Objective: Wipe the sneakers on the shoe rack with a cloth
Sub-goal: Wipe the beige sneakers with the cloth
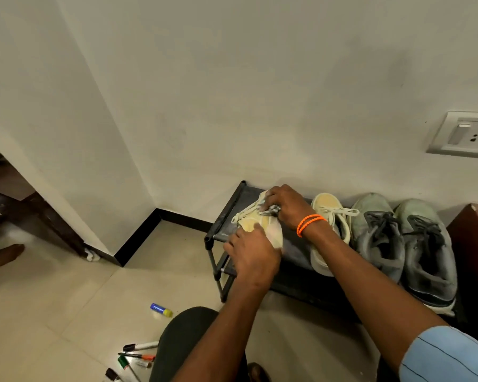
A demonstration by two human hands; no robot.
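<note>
Knee [185, 334]: dark-clad, lowest in view, markers [138, 354] beside it on floor.
Left hand [253, 257]: gripping cream sneaker [260, 221] by heel, steadying it on shoe rack [226, 213].
Right hand [284, 205]: pinching cloth [272, 209] against laces.
Advice: press firmly, wipe toward toe.
Waiting: second cream sneaker [329, 213], grey pair [403, 238].

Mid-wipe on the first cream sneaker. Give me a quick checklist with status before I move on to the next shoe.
1. Cloth in hand: ok, the right hand grips the cloth against the cream sneaker.
2. Shoe steadied: ok, the left hand holds its heel end.
3. Shoe on the shoe rack: ok, at the left end.
4. This shoe fully wiped: cannot tell, hands cover much of it.
5. Next shoe reachable: ok, the second cream sneaker sits just right.
6. Grey sneakers waiting: ok, still dusty-looking.
</note>
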